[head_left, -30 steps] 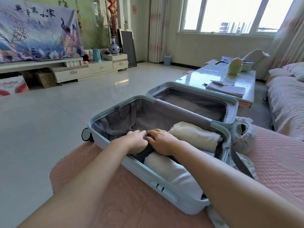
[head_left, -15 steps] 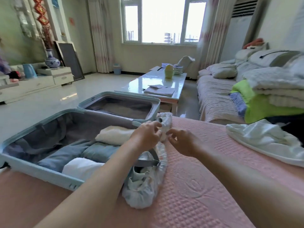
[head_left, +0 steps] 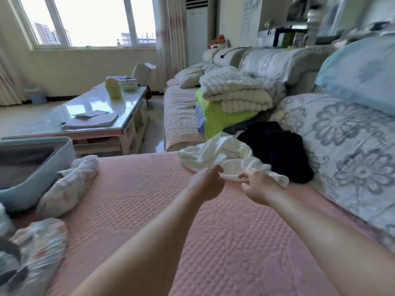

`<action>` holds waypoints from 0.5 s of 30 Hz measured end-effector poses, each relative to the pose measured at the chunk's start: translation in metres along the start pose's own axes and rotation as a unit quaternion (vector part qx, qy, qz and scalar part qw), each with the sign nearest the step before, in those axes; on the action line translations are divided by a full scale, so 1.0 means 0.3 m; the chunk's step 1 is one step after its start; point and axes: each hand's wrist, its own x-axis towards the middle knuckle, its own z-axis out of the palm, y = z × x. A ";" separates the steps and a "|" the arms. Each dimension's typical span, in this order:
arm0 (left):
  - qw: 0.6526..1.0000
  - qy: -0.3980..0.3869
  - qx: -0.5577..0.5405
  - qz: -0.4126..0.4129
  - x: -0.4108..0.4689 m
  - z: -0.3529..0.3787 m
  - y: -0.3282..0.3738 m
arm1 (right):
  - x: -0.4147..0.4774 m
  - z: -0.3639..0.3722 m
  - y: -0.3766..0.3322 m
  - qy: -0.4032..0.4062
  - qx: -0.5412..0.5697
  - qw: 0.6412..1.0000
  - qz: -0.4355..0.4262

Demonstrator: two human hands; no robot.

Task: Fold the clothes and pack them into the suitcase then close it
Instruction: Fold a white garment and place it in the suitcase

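Note:
A crumpled white garment point(head_left: 222, 155) lies on the pink quilted bed cover point(head_left: 149, 210), with a black garment point(head_left: 277, 150) behind it to the right. My left hand point(head_left: 208, 181) and my right hand point(head_left: 255, 185) both pinch the near edge of the white garment. The open light-blue suitcase point(head_left: 42, 167) shows only partly at the left edge; its contents are out of view. A plastic-wrapped bundle point(head_left: 68, 184) lies beside the suitcase.
A floral pillow point(head_left: 342, 146) lines the right side. A sofa holds a stack of folded blankets point(head_left: 235, 92) and a lime-green cloth point(head_left: 220, 116). A glass coffee table point(head_left: 96, 116) stands behind the suitcase. Another plastic-wrapped bundle point(head_left: 36, 253) lies at the lower left.
My view has swung right, away from the suitcase. Both hands left the packed clothes and the plastic bundle, reached across the bed and took hold of the white garment.

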 end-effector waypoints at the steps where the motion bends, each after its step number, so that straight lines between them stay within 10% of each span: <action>1: 1.000 -0.011 0.009 0.002 0.048 0.039 0.007 | 0.031 0.015 0.046 0.003 -0.023 1.000 0.000; 9: 0.995 -0.064 0.077 0.026 0.325 0.240 -0.051 | 0.296 0.135 0.174 -0.031 -0.224 0.974 0.026; 15: 0.990 -0.015 0.105 0.096 0.352 0.263 -0.100 | 0.325 0.139 0.154 0.074 -0.055 0.996 -0.016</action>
